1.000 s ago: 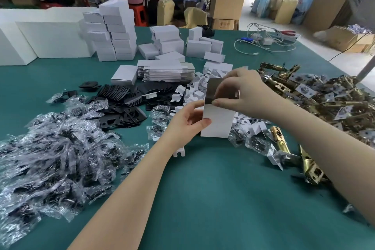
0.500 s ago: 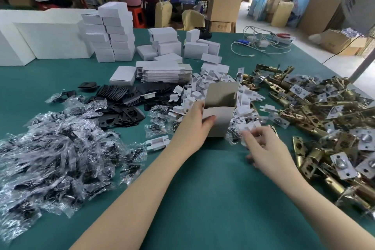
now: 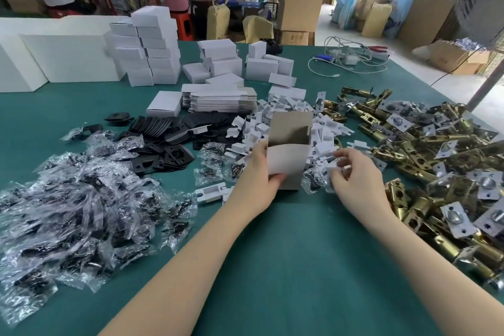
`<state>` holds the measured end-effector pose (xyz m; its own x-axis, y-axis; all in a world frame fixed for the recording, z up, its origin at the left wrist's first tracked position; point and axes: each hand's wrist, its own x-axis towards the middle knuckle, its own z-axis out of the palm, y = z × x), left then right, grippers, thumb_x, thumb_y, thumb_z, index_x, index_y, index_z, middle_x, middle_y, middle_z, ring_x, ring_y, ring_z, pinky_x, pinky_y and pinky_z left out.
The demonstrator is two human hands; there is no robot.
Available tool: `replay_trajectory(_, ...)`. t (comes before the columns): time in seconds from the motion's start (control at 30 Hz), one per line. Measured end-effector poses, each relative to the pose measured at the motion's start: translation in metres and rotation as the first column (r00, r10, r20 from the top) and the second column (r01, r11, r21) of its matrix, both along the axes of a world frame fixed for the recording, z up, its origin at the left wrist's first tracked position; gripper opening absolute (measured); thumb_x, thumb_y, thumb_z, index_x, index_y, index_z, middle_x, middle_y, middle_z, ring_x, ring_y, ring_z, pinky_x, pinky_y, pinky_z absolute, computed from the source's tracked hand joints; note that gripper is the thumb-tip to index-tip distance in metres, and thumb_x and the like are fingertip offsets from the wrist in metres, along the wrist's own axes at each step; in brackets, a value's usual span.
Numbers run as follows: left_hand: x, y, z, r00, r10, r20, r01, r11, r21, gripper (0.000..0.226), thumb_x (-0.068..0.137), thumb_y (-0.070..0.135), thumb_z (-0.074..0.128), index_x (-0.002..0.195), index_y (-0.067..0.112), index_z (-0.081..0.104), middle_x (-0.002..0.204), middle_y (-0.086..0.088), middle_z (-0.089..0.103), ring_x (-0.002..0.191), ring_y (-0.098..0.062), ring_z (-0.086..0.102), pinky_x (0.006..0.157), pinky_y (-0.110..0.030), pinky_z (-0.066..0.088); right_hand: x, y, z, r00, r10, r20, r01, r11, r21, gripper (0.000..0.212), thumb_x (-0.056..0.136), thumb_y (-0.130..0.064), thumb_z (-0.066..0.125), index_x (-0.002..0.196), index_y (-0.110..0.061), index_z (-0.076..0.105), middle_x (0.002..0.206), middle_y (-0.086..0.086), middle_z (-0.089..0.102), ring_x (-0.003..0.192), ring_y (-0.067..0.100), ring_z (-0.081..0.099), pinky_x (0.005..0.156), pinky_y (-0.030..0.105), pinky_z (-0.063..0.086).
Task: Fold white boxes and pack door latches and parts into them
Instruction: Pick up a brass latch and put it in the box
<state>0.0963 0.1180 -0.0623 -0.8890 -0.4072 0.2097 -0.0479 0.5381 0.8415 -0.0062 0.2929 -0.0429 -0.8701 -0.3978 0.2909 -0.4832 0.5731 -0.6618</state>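
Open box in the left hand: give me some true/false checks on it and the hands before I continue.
1. The left hand holds the open box upright. True.
2. The box's top flaps are closed. False: its top is open, one flap standing up.
3. The right hand picks among small white parts beside the box. True.
4. The brass latches lie left of the box. False: they lie to its right.
5. The right hand holds a brass latch. False: no latch is in it.

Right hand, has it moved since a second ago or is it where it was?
Yes. The right hand has left the top of the open box and come down to its right, picking among the small white parts on the table.
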Motion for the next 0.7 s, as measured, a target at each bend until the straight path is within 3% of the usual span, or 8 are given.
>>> replay_trajectory(0.1, -0.004, 0.0, -0.008, 0.999, 0.035, -0.034, -0.036, 0.999, -0.031, 0.065, 0.092, 0.017, 0.064, 0.143, 0.019, 0.024, 0.126, 0.005, 0.046, 0.111, -0.016, 0.051, 0.083, -0.018, 0.034, -0.013, -0.003, 0.009, 0.988, 0.038, -0.149, 0.011, 0.949, 0.316, 0.032, 0.094, -0.009, 0.051, 0.12, -0.019, 0.065, 0.114, 0.004, 0.066, 0.101, 0.022, 0.058, 0.085, 0.035, 0.048)
replay_trajectory(0.2, -0.005, -0.006, -0.012, 0.997, 0.061, -0.039, -0.063, 0.996, -0.063, 0.065, 0.089, 0.018, 0.068, 0.14, 0.016, 0.027, 0.139, -0.005, 0.049, 0.121, -0.023, 0.051, 0.092, -0.03, 0.04, -0.029, -0.005, 0.021, 0.978, 0.162, -0.131, -0.048, 0.784, 0.618, 0.034, 0.096, -0.016, 0.049, 0.124, -0.026, 0.065, 0.124, 0.004, 0.065, 0.112, 0.027, 0.059, 0.09, 0.041, 0.053)
replay_trajectory(0.3, -0.004, -0.012, -0.011, 0.999, 0.027, -0.028, -0.027, 0.999, -0.024, 0.064, 0.087, 0.019, 0.071, 0.138, 0.022, 0.032, 0.132, -0.003, 0.055, 0.115, -0.023, 0.058, 0.099, -0.04, 0.046, -0.036, -0.007, 0.029, 0.953, 0.27, -0.135, -0.08, 0.656, 0.75, 0.035, 0.093, -0.015, 0.053, 0.122, -0.031, 0.064, 0.123, -0.001, 0.065, 0.111, 0.023, 0.06, 0.087, 0.04, 0.055)
replay_trajectory(0.43, -0.002, -0.027, -0.009, 0.999, -0.046, 0.016, 0.044, 0.997, 0.068, 0.061, 0.085, 0.013, 0.072, 0.128, 0.038, 0.038, 0.115, 0.007, 0.062, 0.105, -0.013, 0.064, 0.1, -0.041, 0.049, -0.041, -0.009, 0.038, 0.898, 0.409, -0.164, -0.072, 0.504, 0.861, 0.035, 0.088, -0.016, 0.057, 0.118, -0.034, 0.059, 0.119, -0.007, 0.062, 0.109, 0.02, 0.058, 0.08, 0.036, 0.056)
replay_trajectory(0.53, -0.002, -0.035, -0.01, 0.995, -0.1, 0.018, 0.098, 0.991, 0.096, 0.064, 0.085, 0.003, 0.067, 0.131, 0.04, 0.039, 0.123, 0.004, 0.063, 0.113, -0.013, 0.062, 0.104, -0.04, 0.047, -0.047, -0.007, 0.041, 0.827, 0.511, -0.232, -0.02, 0.44, 0.898, 0.033, 0.087, -0.021, 0.055, 0.118, -0.031, 0.058, 0.116, -0.007, 0.062, 0.107, 0.017, 0.058, 0.081, 0.031, 0.052)
replay_trajectory(0.6, -0.001, -0.035, -0.011, 0.993, -0.115, -0.005, 0.115, 0.984, 0.139, 0.066, 0.086, -0.003, 0.061, 0.129, 0.044, 0.04, 0.125, 0.005, 0.061, 0.116, -0.01, 0.059, 0.105, -0.036, 0.046, -0.053, -0.004, 0.042, 0.817, 0.513, -0.263, -0.026, 0.489, 0.872, 0.032, 0.086, -0.027, 0.058, 0.118, -0.028, 0.058, 0.112, -0.008, 0.062, 0.103, 0.015, 0.059, 0.08, 0.029, 0.053)
replay_trajectory(0.67, 0.0, -0.031, -0.011, 0.992, -0.119, -0.031, 0.123, 0.98, 0.159, 0.067, 0.088, -0.001, 0.057, 0.12, 0.055, 0.039, 0.121, 0.017, 0.061, 0.115, 0.0, 0.058, 0.1, -0.026, 0.048, -0.054, 0.0, 0.046, 0.878, 0.417, -0.234, -0.148, 0.702, 0.696, 0.028, 0.087, -0.032, 0.06, 0.114, -0.024, 0.059, 0.105, -0.007, 0.063, 0.095, 0.013, 0.06, 0.077, 0.031, 0.055)
replay_trajectory(0.7, 0.001, -0.029, -0.01, 0.992, -0.119, -0.043, 0.124, 0.979, 0.161, 0.063, 0.09, 0.004, 0.057, 0.117, 0.059, 0.04, 0.117, 0.024, 0.061, 0.112, 0.006, 0.057, 0.095, -0.019, 0.048, -0.052, 0.002, 0.049, 0.911, 0.365, -0.195, -0.217, 0.823, 0.525, 0.025, 0.087, -0.032, 0.062, 0.111, -0.022, 0.06, 0.1, -0.006, 0.064, 0.09, 0.012, 0.061, 0.075, 0.031, 0.055)
